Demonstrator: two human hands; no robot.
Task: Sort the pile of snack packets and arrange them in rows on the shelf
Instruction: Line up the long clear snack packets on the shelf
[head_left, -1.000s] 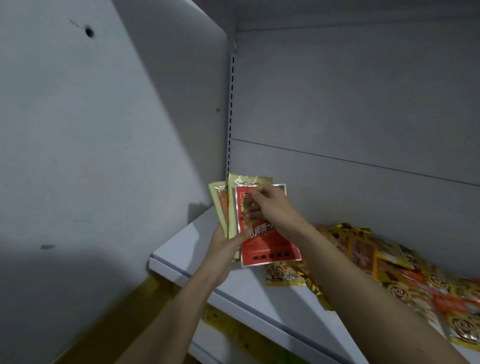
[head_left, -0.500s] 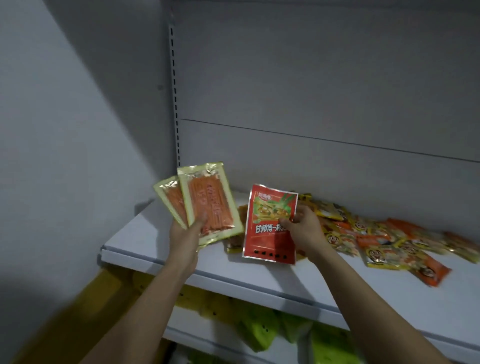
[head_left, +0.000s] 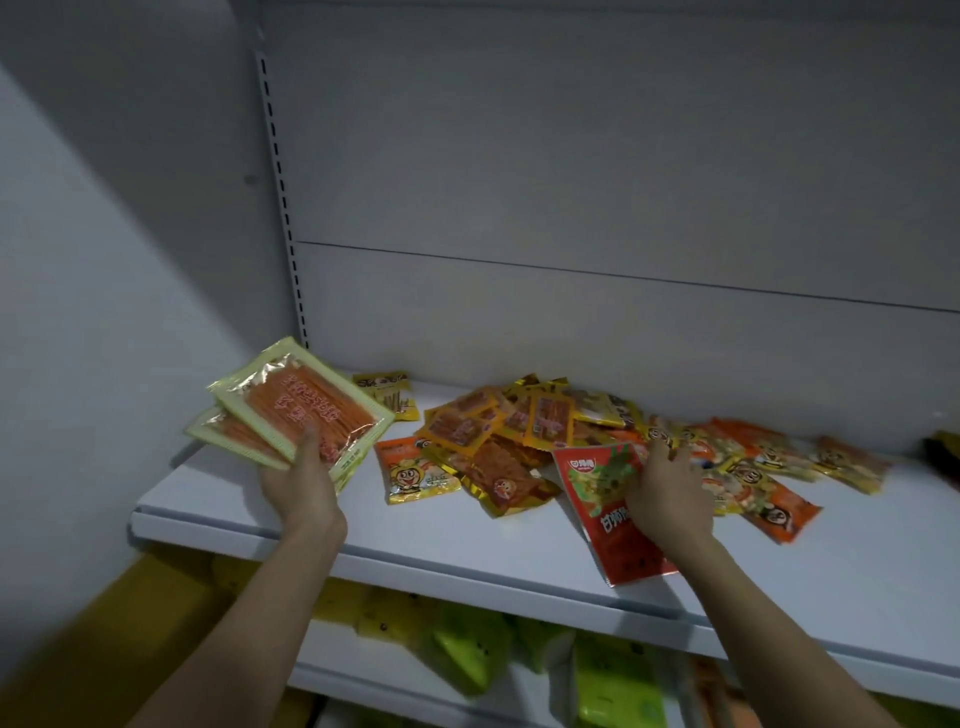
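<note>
My left hand (head_left: 304, 486) grips two pale green packets of orange strips (head_left: 298, 410) and holds them tilted above the left end of the white shelf (head_left: 467, 545). My right hand (head_left: 667, 496) lies on a red packet (head_left: 605, 512) near the shelf's front, thumb under its edge, while the fingers reach into the pile of snack packets (head_left: 571, 441). The pile of yellow and orange packets spreads across the middle and right of the shelf.
A small yellow packet (head_left: 387, 395) lies alone at the back left by the slotted upright (head_left: 283, 208). A grey wall stands to the left. The lower shelf (head_left: 519, 660) holds green and yellow bags. A dark packet (head_left: 943, 457) shows at the far right.
My right hand carried the red packet away from the left hand's stack and down to the right, onto the shelf beside the pile. The left hand tilted its green packets leftward.
</note>
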